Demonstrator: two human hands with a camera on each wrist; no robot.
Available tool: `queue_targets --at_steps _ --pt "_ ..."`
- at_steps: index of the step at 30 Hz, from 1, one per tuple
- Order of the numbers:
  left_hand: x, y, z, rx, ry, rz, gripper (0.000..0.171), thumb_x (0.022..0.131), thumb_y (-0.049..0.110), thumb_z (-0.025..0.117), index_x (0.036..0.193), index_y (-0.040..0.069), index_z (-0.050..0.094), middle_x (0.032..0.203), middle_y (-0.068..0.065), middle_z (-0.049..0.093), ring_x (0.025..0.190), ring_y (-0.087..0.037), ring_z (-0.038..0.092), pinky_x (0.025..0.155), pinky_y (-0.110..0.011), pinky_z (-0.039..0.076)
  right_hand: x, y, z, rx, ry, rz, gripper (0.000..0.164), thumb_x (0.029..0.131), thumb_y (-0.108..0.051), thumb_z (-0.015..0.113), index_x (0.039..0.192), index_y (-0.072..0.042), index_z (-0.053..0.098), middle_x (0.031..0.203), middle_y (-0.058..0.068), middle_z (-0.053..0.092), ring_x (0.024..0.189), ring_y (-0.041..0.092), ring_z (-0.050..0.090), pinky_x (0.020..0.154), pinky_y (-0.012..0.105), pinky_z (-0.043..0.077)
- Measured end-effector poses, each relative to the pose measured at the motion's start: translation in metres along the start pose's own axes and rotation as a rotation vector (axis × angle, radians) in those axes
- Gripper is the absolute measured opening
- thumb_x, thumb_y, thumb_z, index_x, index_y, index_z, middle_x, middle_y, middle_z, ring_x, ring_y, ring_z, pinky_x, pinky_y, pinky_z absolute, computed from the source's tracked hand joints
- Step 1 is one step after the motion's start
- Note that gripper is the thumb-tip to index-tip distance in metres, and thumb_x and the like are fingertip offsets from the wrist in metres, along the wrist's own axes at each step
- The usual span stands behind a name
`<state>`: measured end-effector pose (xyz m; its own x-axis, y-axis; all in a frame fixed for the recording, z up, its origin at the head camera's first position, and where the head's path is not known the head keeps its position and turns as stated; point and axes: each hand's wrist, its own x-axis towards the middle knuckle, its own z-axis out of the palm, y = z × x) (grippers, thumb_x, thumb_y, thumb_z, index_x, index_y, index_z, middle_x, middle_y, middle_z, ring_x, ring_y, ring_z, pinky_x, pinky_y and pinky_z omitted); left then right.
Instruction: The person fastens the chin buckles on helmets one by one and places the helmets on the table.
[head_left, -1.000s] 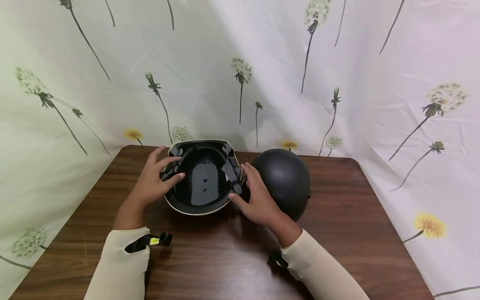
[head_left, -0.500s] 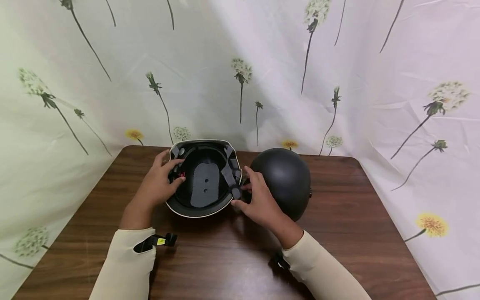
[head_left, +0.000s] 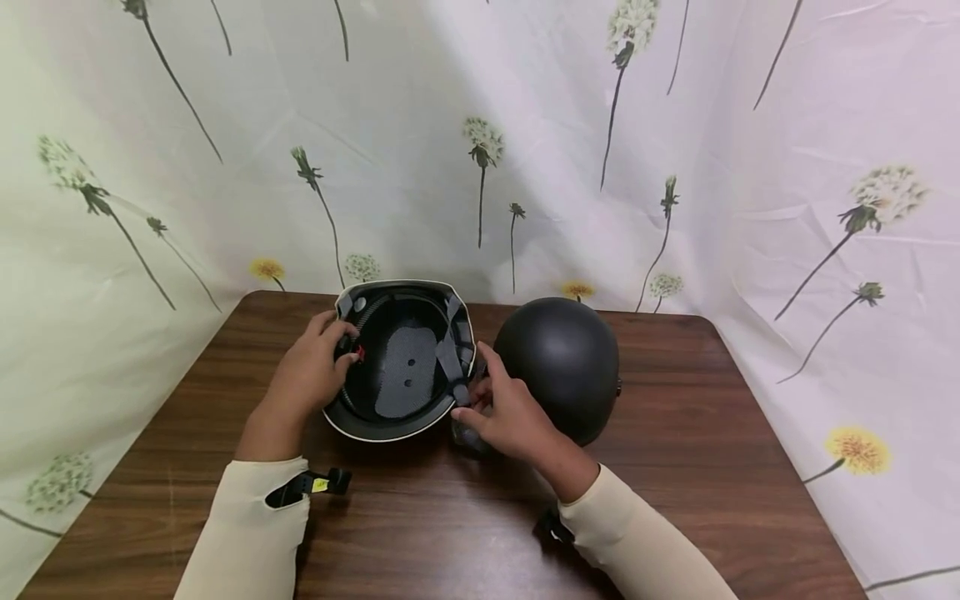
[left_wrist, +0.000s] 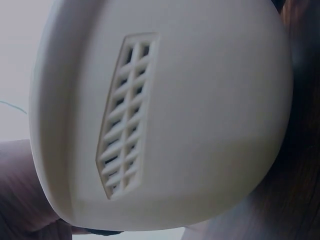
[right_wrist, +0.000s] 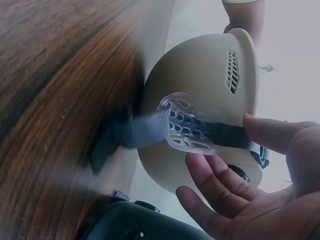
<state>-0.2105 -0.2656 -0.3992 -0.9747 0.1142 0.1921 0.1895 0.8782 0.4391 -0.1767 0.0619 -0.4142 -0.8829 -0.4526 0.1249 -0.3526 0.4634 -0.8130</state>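
Note:
A cream helmet (head_left: 352, 427) lies upside down on the table, its black padded inside facing up. My left hand (head_left: 303, 371) grips its left rim with curled fingers, beside a small red part (head_left: 361, 353). Over the right rim hangs a grey chin strap (right_wrist: 145, 131) with a clear perforated chin cup (right_wrist: 187, 131). My right hand (head_left: 513, 415) is at this strap, thumb by its upper end and loosely bent fingers close below the cup; whether they touch it I cannot tell. The left wrist view shows the helmet's vented side (left_wrist: 200, 125).
A black helmet (head_left: 558, 362), dome up, stands directly right of my right hand. Both helmets sit near the back of the brown wooden table (head_left: 675, 467). A flower-printed cloth (head_left: 420, 167) hangs behind it.
The left hand has closed in on the rim, and the cream helmet has tilted slightly. The right hand has shifted the chin strap rightward and down, so the clear cup now hangs outside the rim.

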Motion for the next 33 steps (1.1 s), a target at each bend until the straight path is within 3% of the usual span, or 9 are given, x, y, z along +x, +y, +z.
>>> queue_targets --at_steps 7,17,27,33 --pt "0.0 -0.0019 0.0 0.049 0.017 -0.011 0.042 0.095 0.017 0.077 0.132 0.008 0.059 0.163 -0.032 0.026 0.137 -0.062 0.038 0.093 -0.077 0.041 -0.0001 0.0005 0.0001 -0.007 0.01 -0.017 0.091 0.099 -0.025 0.077 0.167 -0.017 0.018 0.096 -0.008 0.074 0.086 0.009 0.067 0.079 0.034 0.055" --pt "-0.0007 0.0033 0.0007 0.075 0.018 -0.025 0.03 0.096 0.016 0.076 0.123 0.009 0.063 0.164 -0.031 0.025 0.141 -0.062 0.032 0.095 -0.078 0.039 -0.0009 0.0006 -0.0035 0.003 0.012 -0.042 0.089 0.099 -0.024 0.076 0.167 -0.013 0.02 0.096 -0.008 0.074 0.085 0.01 0.068 0.077 0.033 0.056" --pt "0.0032 0.0009 0.0001 -0.088 0.016 -0.007 0.019 0.103 0.015 0.07 0.116 0.007 0.059 0.163 -0.031 0.027 0.141 -0.062 0.037 0.101 -0.073 0.041 -0.0012 0.0011 -0.0056 0.003 0.01 -0.041 0.089 0.1 -0.024 0.076 0.167 -0.015 0.019 0.096 -0.01 0.074 0.084 0.009 0.068 0.078 0.034 0.056" --pt "0.0022 -0.0011 -0.0001 -0.121 0.058 0.026 0.033 0.101 0.015 0.073 0.126 0.002 0.056 0.16 -0.032 0.03 0.138 -0.06 0.041 0.103 -0.073 0.04 -0.0008 0.0012 -0.0071 0.001 0.007 -0.047 0.088 0.1 -0.024 0.076 0.167 -0.015 0.02 0.095 -0.011 0.073 0.082 0.008 0.067 0.077 0.034 0.055"
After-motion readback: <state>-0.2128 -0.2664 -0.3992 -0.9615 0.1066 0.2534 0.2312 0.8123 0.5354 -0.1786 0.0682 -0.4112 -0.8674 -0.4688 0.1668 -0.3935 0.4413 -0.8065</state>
